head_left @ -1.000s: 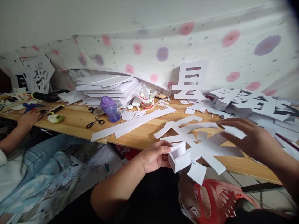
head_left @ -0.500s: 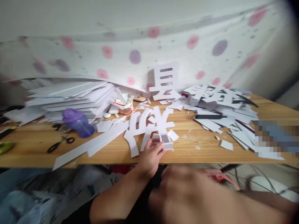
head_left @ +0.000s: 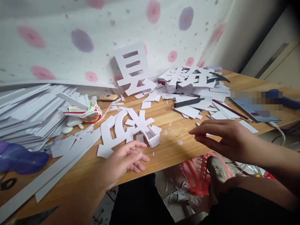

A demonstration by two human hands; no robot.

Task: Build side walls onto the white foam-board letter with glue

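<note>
Hovering over table [head_left: 168, 150], both hands empty; white cut-out character [head_left: 127, 126] lies flat, no longer held. Step in hand, judged: piece set down, hands between holds. Next move likely calls for fresh hold on character or its small box-shaped end. Left hand [head_left: 122, 161]: grip loose, fingers spread, holding nothing, character just beyond fingertips. Right hand [head_left: 222, 137]: grip flat open, fingers extended, touching nothing; black pen [head_left: 188, 102] and scrap pile farther beyond it.

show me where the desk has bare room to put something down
Bare wood lies between the cut-out character by the left hand and the right hand. Crowded: the sheet stack at left and the cut-out pile at back.
</note>
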